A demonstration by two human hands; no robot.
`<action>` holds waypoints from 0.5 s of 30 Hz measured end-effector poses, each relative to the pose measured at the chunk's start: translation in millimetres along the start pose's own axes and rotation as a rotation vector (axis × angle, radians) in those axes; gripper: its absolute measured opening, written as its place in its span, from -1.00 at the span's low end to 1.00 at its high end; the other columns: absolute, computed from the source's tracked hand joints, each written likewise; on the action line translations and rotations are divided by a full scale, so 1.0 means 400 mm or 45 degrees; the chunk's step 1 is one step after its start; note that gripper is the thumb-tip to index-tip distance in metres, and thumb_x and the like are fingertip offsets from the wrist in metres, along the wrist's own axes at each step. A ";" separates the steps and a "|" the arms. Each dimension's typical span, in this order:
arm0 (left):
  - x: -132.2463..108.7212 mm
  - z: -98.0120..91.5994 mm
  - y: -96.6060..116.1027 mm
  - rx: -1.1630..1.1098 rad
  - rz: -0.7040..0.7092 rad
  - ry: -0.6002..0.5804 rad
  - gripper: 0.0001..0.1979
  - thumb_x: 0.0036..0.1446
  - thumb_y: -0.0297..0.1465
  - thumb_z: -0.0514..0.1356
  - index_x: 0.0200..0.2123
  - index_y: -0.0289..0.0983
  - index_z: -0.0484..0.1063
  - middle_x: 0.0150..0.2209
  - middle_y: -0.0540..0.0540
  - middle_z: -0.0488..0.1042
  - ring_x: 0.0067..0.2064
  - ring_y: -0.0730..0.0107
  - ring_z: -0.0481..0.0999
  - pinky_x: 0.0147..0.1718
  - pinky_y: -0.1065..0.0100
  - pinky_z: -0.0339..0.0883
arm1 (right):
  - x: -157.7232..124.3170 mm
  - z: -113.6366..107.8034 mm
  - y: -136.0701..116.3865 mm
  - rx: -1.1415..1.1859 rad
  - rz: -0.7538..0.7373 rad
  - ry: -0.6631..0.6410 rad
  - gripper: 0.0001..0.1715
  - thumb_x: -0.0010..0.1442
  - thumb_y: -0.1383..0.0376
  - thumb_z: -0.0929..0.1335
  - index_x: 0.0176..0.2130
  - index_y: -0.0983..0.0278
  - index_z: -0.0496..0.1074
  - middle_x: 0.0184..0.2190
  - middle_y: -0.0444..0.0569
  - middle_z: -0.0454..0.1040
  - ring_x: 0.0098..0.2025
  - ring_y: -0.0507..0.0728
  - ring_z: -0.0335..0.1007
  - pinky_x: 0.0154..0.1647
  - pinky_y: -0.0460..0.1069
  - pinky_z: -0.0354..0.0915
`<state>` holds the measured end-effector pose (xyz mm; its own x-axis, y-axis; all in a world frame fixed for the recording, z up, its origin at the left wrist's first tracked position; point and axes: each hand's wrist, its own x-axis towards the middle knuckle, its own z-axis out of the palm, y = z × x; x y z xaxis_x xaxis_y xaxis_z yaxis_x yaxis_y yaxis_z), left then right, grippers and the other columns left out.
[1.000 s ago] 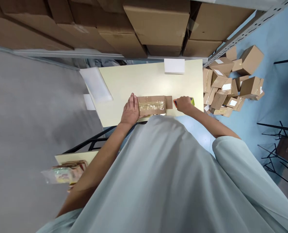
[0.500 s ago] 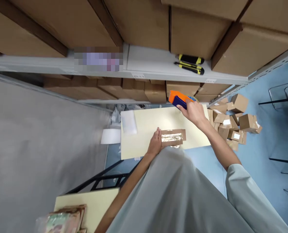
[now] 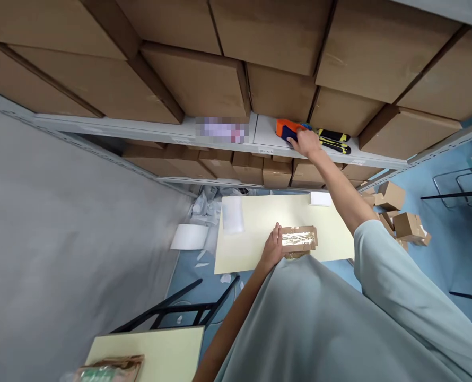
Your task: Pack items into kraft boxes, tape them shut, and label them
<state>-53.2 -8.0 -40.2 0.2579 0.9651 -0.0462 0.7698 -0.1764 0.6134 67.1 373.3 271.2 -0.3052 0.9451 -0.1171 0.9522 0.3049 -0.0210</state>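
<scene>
Tape dispenser [image 3: 286, 130] raised to shelf [image 3: 263, 126], right hand [image 3: 306, 143] clasping it (likely light, rigid; I'd grip mid-body); left hand [image 3: 273, 247] straight-fingered against carton [image 3: 298, 240].

The person's right arm [image 3: 339, 196] stretches forward with the right hand [image 3: 306, 142] curled in a grip, while the left arm [image 3: 232, 313] reaches lower, the left hand [image 3: 273, 247] extending its fingers close together.

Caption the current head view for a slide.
Left hand on taped cardboard box; right hand on orange-and-blue tape dispenser at shelf, beside two cutters.
</scene>
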 end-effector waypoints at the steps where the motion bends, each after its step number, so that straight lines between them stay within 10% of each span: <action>1: -0.001 0.003 0.000 0.011 0.014 0.013 0.22 0.19 -0.24 0.46 0.70 -0.25 -0.19 0.67 -0.51 -0.07 0.60 -0.33 0.23 0.45 -0.20 0.40 | 0.001 0.002 -0.005 -0.009 0.008 0.001 -0.23 0.61 -0.03 0.17 0.34 0.59 0.36 0.22 0.60 0.55 0.29 0.56 0.49 0.35 0.26 0.30; 9: -0.001 0.026 0.002 0.090 0.020 0.019 0.23 0.19 -0.23 0.48 0.70 -0.32 -0.18 0.66 -0.56 -0.06 0.60 -0.35 0.22 0.43 -0.19 0.43 | -0.027 -0.034 -0.023 -0.028 -0.001 0.131 -0.28 0.62 0.03 0.20 0.36 0.60 0.34 0.39 0.61 0.34 0.39 0.53 0.29 0.44 0.29 0.17; 15: 0.006 0.010 0.006 0.065 0.021 0.031 0.11 0.26 -0.23 0.40 0.69 -0.32 -0.13 0.65 -0.53 -0.01 0.61 -0.30 0.21 0.47 -0.19 0.38 | -0.337 0.132 -0.015 0.261 -0.066 0.292 -0.22 0.66 -0.01 0.03 0.48 0.41 0.31 0.47 0.47 0.34 0.45 0.47 0.28 0.46 0.18 0.25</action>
<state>-48.5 -6.8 -41.9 0.2569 0.9663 -0.0171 0.7945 -0.2010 0.5731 103.5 238.1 234.7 -0.3265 0.9380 0.1162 0.9116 0.3450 -0.2236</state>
